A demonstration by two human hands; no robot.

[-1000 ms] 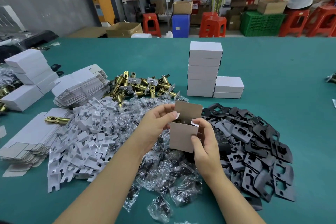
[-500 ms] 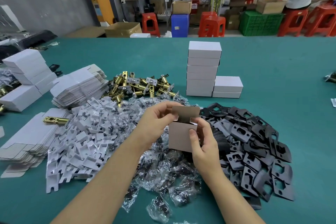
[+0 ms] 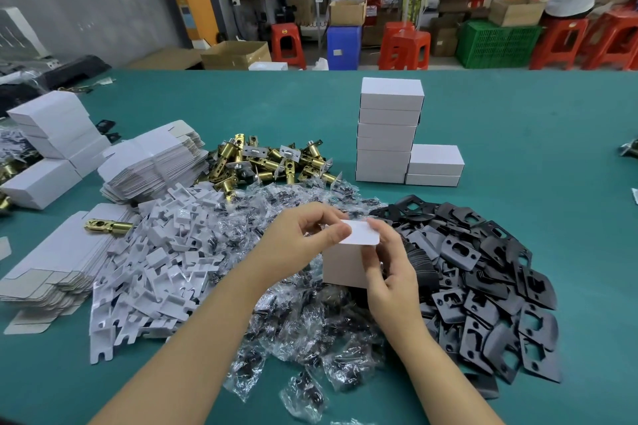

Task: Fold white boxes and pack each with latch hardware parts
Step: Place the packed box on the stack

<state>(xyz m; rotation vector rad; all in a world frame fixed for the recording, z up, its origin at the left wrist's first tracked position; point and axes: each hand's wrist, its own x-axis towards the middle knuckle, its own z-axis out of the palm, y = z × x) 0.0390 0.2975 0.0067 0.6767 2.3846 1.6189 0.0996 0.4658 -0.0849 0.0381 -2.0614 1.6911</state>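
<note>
I hold a small white box (image 3: 343,267) upright above the parts piles at the table's middle. My left hand (image 3: 300,243) pinches the box's top flap, which is folded down over the opening. My right hand (image 3: 388,264) grips the box's right side, thumb on its front face. Brass latch bolts (image 3: 272,162) lie heaped behind my hands. Bagged screws in clear plastic (image 3: 303,317) spread under the box. Black strike plates (image 3: 483,283) pile up on the right, white card inserts (image 3: 155,259) on the left.
A stack of closed white boxes (image 3: 388,129) with two more boxes (image 3: 435,166) beside it stands behind the piles. Flat unfolded box blanks (image 3: 152,162) lie at the left, with more blanks (image 3: 51,262) nearer me and finished boxes (image 3: 51,134) at far left. A person stands at a bench beyond the green table (image 3: 518,148).
The box's top flap stood open a second ago; my left hand has folded it down over the opening. The box has sunk slightly toward the piles.
</note>
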